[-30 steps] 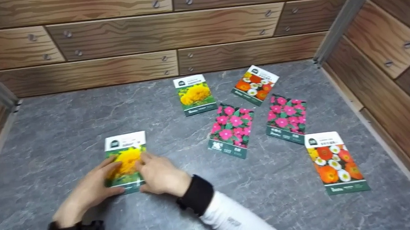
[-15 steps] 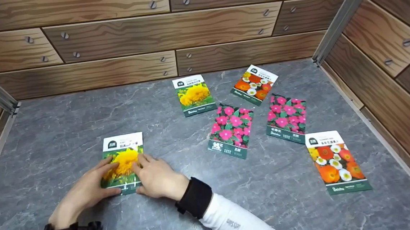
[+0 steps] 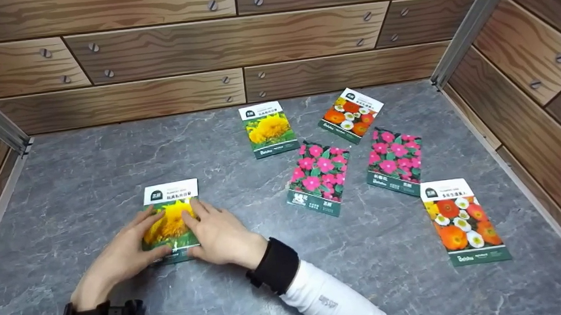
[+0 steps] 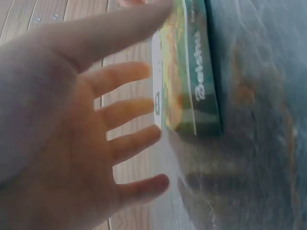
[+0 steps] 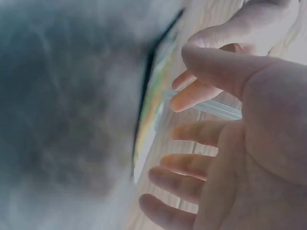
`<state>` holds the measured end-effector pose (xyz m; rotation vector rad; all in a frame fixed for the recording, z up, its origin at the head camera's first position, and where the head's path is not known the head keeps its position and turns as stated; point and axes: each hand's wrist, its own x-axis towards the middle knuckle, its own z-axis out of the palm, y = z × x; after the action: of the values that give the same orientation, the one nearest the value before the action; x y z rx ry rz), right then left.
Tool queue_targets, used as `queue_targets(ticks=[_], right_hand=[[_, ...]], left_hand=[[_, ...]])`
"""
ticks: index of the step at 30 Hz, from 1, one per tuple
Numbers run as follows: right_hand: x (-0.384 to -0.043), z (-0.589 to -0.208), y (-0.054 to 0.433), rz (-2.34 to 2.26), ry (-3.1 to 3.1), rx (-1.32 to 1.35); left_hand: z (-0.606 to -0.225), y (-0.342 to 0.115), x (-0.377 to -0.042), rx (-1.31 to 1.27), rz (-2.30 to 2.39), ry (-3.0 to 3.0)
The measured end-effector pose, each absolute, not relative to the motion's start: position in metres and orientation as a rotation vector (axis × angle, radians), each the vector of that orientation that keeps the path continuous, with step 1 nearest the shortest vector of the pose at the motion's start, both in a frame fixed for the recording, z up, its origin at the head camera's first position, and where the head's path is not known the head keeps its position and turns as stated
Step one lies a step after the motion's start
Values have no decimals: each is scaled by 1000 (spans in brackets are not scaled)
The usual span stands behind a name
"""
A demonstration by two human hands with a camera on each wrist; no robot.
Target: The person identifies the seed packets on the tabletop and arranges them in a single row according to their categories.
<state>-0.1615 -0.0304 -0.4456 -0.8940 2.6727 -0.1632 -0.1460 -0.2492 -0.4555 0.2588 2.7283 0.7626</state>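
Note:
A seed packet with yellow flowers (image 3: 172,219) lies face up at the left of the grey tabletop, between my two hands. My left hand (image 3: 121,250) rests along its left side, fingers spread and fairly straight, thumb over the lower green band. From the right, my right hand (image 3: 224,235) touches the packet with extended fingertips. In the left wrist view, the left thumb reaches the near end of the packet (image 4: 194,81). The right wrist view shows the packet (image 5: 153,105) nearly edge-on and blurred beside the spread right fingers.
Another yellow-flower packet (image 3: 268,130) lies at the back. Two pink-flower packets (image 3: 319,177) and two orange-and-white-flower packets (image 3: 463,224) lie to the right. Wood-patterned walls (image 3: 228,42) bound the tabletop (image 3: 347,266) at back and sides.
Both thumbs have shifted slightly away from me, further up over the packet's lower band. The packet stays in nearly the same place; the other packets have not moved.

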Motion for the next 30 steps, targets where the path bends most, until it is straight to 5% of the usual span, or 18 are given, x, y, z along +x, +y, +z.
queue_targets(ticks=[30], right_hand=[[-184, -439, 93, -435, 2732, -702]], left_hand=[[-451, -149, -139, 219, 1016, 3117]])
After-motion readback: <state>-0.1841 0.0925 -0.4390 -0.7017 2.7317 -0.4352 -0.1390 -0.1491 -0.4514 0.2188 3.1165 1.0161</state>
